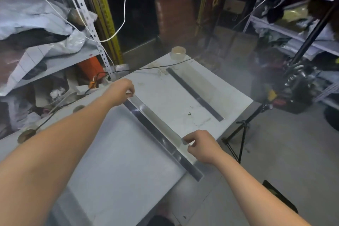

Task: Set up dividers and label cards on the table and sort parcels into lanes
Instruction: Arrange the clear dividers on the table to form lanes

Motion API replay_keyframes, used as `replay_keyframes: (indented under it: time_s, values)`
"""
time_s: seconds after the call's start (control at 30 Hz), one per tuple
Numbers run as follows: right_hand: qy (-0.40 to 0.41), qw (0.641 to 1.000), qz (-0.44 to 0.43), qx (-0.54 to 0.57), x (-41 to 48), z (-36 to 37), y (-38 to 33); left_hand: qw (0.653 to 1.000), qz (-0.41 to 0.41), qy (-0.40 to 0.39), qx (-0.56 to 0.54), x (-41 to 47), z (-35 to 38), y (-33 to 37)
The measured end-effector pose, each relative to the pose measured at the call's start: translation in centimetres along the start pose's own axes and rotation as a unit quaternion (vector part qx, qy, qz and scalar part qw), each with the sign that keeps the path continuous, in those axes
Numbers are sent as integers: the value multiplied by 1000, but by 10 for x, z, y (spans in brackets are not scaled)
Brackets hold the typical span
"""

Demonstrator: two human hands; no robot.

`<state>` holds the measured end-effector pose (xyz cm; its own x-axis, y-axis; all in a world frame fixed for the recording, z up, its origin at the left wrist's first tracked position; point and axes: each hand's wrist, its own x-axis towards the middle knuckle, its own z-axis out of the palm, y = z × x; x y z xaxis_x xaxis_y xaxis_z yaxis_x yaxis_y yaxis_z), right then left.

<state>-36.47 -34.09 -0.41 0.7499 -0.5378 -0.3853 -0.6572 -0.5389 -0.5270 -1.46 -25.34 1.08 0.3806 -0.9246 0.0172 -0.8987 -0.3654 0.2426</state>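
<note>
- Your left grip [122,91] is curled, pinching the far end of the near divider [152,124].
- Your right grip [200,145] pinches its near end.
- The divider stands mid-surface [119,152], with a second divider [196,95] well apart beyond it.

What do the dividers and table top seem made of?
Near divider and far divider: likely clear acrylic, glossy; what lies behind shows through, with glints along a dark base strip. Table top: smooth white, perhaps laminate or painted board; dull sheen, stains.
</note>
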Motion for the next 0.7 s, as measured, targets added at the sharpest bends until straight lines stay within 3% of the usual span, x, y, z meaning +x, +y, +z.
replay_keyframes:
  time_s: [0.37, 0.7]
  values:
    - [9, 999, 33, 9, 87, -26, 1, 999, 28, -11, -39, 107, 20, -35]
    - [-1, 999, 28, 21, 128, -31, 2, 998, 51, -25, -40, 152, 38, -53]
